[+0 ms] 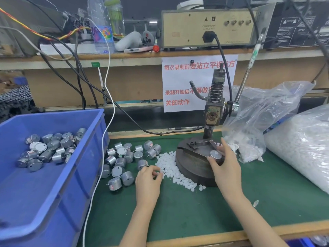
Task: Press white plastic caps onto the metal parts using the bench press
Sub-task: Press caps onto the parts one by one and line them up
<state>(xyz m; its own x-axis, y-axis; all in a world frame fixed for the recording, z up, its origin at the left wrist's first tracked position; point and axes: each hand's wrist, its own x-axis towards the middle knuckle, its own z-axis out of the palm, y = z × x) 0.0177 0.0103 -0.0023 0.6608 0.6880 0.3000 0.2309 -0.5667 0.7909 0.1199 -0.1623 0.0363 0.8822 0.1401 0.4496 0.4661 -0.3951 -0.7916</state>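
The bench press (pixel 212 111) stands on a round dark base (pixel 194 163) on the green mat. My right hand (pixel 225 164) grips a small silver metal part (pixel 215 155) at the front right of the base, beside the press fixture. My left hand (pixel 148 179) has its fingers curled at the edge of a pile of white plastic caps (pixel 170 169) left of the base, pinching at caps there. Several loose metal parts (pixel 124 161) lie on the mat to the left of the caps.
A blue bin (pixel 53 175) with several metal parts sits at the left. Two clear bags of white caps (pixel 252 132) (pixel 302 147) lie at the right. The press lever (pixel 248 72) rises to the upper right. Cables cross the bench behind, under a shelf of equipment.
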